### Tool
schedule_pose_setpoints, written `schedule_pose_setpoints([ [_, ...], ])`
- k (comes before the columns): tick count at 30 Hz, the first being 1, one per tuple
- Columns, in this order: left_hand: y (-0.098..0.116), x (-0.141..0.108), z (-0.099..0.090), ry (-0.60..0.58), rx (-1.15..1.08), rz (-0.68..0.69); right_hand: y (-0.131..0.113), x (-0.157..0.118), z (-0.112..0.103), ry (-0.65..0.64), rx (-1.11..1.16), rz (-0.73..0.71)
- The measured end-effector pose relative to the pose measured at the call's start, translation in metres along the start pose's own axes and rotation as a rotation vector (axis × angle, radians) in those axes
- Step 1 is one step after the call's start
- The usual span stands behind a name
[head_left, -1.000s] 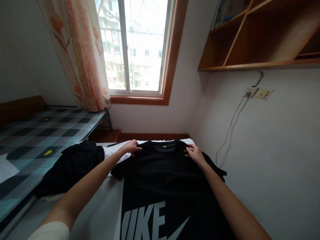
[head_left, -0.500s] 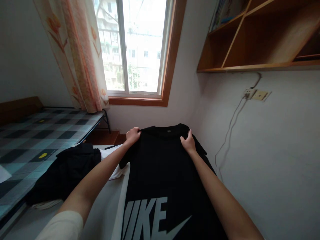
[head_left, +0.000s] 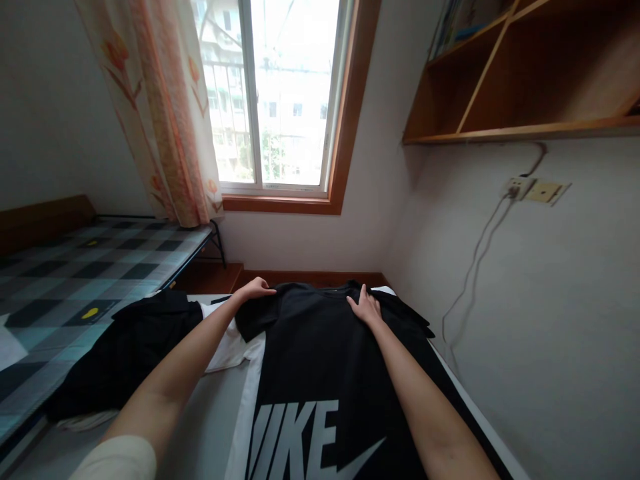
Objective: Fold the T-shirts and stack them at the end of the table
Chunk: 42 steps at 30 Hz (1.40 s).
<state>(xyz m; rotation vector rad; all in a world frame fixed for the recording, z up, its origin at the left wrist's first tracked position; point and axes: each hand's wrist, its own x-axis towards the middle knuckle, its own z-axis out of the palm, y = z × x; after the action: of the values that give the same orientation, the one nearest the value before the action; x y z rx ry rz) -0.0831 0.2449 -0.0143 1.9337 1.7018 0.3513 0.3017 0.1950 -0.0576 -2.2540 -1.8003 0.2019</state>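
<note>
A black T-shirt (head_left: pixel 320 360) with large grey lettering and a swoosh lies spread face up over a white garment (head_left: pixel 243 407) on the pale surface. My left hand (head_left: pixel 255 289) pinches the shirt's edge at the shoulder beside the left sleeve. On the other side of the collar, my right hand (head_left: pixel 367 307) rests on the cloth with thumb and fingers spread. The shirt's bottom hem runs out of view, and my right forearm covers part of its right side.
Dark clothes (head_left: pixel 145 340) lie heaped on the left, beside a bed with a checked mattress (head_left: pixel 110 267). A window (head_left: pixel 295 100) with a curtain (head_left: pixel 170 133) is ahead. Wooden shelves (head_left: pixel 475 133) overhang the right wall, above a socket (head_left: pixel 520 188) with a hanging cord.
The T-shirt's collar end has come down from a raised position onto the surface. Both hands have lowered with it, and my right hand's fingers have spread from their grip.
</note>
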Motion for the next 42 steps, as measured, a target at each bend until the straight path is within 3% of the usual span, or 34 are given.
schedule_pose_setpoints([
  [4, -0.028, -0.007, -0.022, 0.014, -0.013, 0.050, -0.004, 0.006, -0.001, 0.100, 0.013, 0.013],
  [8, -0.036, -0.015, -0.031, 0.142, 0.052, 0.018, -0.009, 0.011, 0.002, 0.004, -0.013, -0.004],
  [11, -0.029, -0.029, -0.014, 0.292, 0.153, 0.023, -0.008, 0.011, 0.005, -0.020, -0.043, -0.068],
  [13, -0.022, -0.041, 0.009, 0.351, 0.239, 0.133, -0.001, 0.010, 0.004, -0.024, -0.040, -0.135],
  [15, -0.016, -0.052, 0.034, 0.309, 0.276, 0.287, 0.013, 0.009, -0.002, -0.031, -0.035, -0.203],
  [18, -0.012, -0.064, 0.059, 0.279, 0.310, 0.344, 0.045, 0.006, -0.017, 0.006, -0.074, -0.208],
  [21, -0.011, -0.068, 0.066, 0.289, 0.329, 0.326, 0.083, 0.006, -0.037, 0.070, -0.136, -0.094],
  [24, -0.009, -0.070, 0.064, 0.311, 0.331, 0.321, 0.114, 0.010, -0.051, 0.032, -0.131, 0.056],
  [27, -0.006, -0.071, 0.064, 0.331, 0.332, 0.318, 0.129, 0.016, -0.057, -0.019, -0.100, 0.096],
  [31, -0.006, -0.073, 0.065, 0.339, 0.321, 0.310, 0.125, 0.024, -0.056, -0.014, -0.057, 0.111],
  [38, -0.005, -0.073, 0.065, 0.360, 0.281, 0.311, 0.088, 0.043, -0.050, 0.032, -0.011, 0.085],
  [42, -0.005, -0.073, 0.065, 0.370, 0.278, 0.316, 0.074, 0.041, -0.039, 0.007, -0.034, 0.062],
])
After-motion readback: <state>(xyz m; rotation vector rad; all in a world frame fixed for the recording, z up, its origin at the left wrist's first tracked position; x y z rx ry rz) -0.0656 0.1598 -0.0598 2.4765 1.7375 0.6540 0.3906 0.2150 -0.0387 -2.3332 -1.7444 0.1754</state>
